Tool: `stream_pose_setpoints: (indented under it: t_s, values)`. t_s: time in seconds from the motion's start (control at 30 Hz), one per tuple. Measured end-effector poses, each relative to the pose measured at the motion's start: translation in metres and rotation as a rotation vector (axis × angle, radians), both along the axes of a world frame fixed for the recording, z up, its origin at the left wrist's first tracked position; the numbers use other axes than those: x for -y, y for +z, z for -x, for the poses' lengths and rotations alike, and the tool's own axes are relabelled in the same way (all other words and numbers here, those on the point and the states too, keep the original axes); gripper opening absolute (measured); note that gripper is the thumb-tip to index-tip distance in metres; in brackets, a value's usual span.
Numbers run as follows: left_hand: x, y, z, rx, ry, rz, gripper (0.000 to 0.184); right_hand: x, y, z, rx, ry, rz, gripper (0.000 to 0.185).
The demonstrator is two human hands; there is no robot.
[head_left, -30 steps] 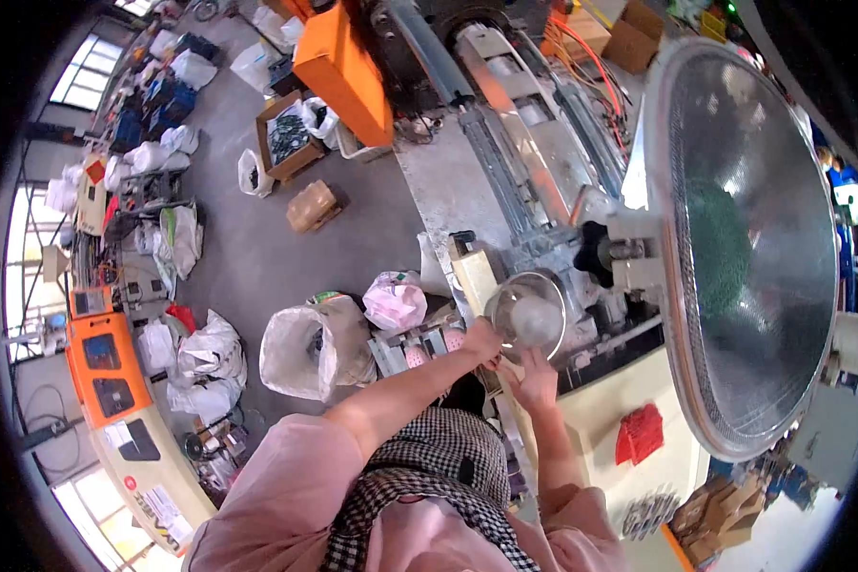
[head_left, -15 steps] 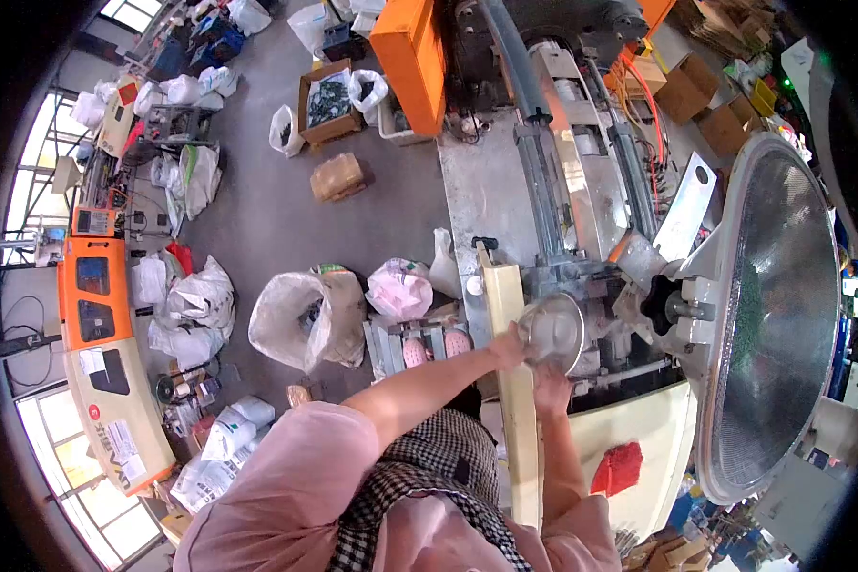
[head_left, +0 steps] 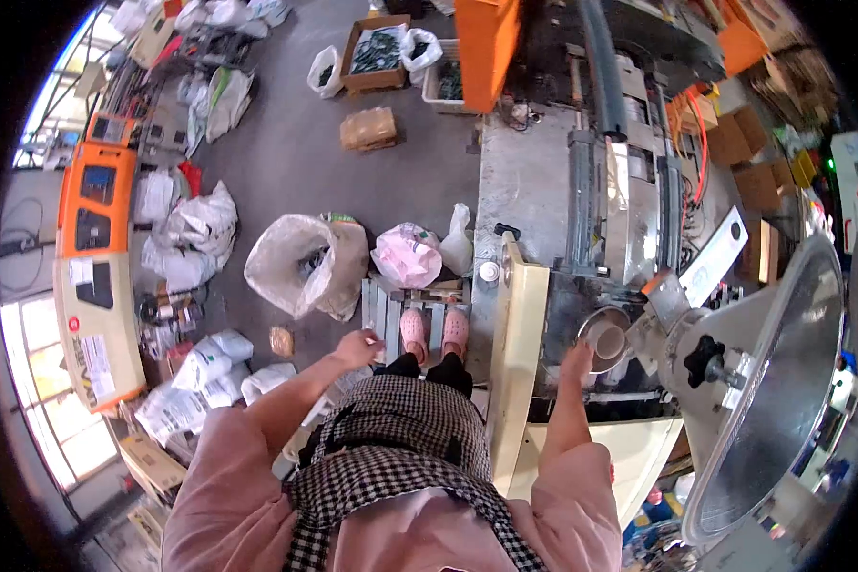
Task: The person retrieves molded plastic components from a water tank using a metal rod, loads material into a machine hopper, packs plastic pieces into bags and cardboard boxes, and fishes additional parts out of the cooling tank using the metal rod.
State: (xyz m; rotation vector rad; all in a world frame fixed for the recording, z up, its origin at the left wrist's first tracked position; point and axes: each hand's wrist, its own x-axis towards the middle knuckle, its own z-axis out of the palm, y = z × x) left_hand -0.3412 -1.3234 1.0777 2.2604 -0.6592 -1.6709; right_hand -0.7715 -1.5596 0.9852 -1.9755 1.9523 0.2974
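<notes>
A round metal bowl [head_left: 605, 338] with a pale round thing inside sits over the machine bed, right of the cream machine door [head_left: 524, 329]. My right hand [head_left: 576, 363] is closed on the bowl's near left rim. Away from the bowl, my left hand [head_left: 357, 349] hangs left of my pink shoes [head_left: 413, 329], near the slatted step [head_left: 383, 315]; its fingers are loosely apart and nothing shows in them. A large metal hopper [head_left: 772, 400] with a black knob [head_left: 704, 359] stands to the right of the bowl.
An open white sack [head_left: 291, 267] and a pink bag [head_left: 407, 255] stand ahead of my feet. Farther off are a wrapped brown package [head_left: 368, 129] and a cardboard box [head_left: 377, 55] of dark parts. An orange and cream machine [head_left: 95, 276] lines the left.
My left hand has let go of the bowl's rim and moved left, away from the machine. My right hand stays at the bowl. The view has shifted, showing my shoes and more of the step.
</notes>
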Motion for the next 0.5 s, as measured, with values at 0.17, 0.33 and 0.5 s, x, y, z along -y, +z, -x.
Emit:
stream_pose_setpoints:
  t_s: [0.17, 0.33, 0.5]
  values:
    - [-0.096, 0.027, -0.027, 0.062, 0.298, -0.071, 0.029, 0.002, 0.027, -0.033, -0.223, -0.079, 0.048, 0.039]
    - [-0.191, 0.041, -0.002, 0.070, 0.694, -0.205, 0.028, -0.005, 0.052, -0.101, 0.038, -0.006, -0.060, 0.065]
    - [-0.236, 0.070, 0.045, -0.048, 0.873, -0.259, 0.028, -0.022, 0.050, -0.155, -0.174, 0.098, -0.155, 0.097]
